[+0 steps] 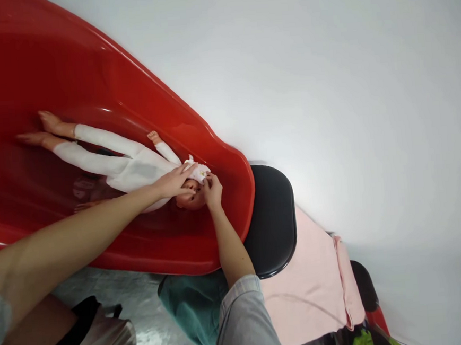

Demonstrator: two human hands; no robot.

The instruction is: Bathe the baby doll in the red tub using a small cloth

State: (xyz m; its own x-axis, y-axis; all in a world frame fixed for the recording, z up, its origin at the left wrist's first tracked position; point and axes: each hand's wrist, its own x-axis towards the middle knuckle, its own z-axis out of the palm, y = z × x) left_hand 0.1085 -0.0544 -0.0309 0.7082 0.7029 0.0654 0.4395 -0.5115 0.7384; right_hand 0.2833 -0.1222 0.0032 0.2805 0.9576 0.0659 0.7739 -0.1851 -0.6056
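Observation:
A baby doll [144, 166] in a white outfit lies on its back in a red tub [232, 193], its head toward the right end and its bare feet to the left. A small white cloth piece with yellowish marks [199, 172] is bunched at the side of the doll's head [192, 199]. My left hand [175, 182] reaches across the doll's neck and face, fingers stretched along the cloth and thumb apart. At the top of the head, my right hand [213, 191] is closed, pinching the cloth's edge between thumb and fingers.
A black seat [274, 217] stands against the tub's right end. Beyond it a pink cloth [306, 278] is spread, folded at its far edge. Teal fabric [197, 308] hangs below the tub. A white wall [346, 78] runs along the far side.

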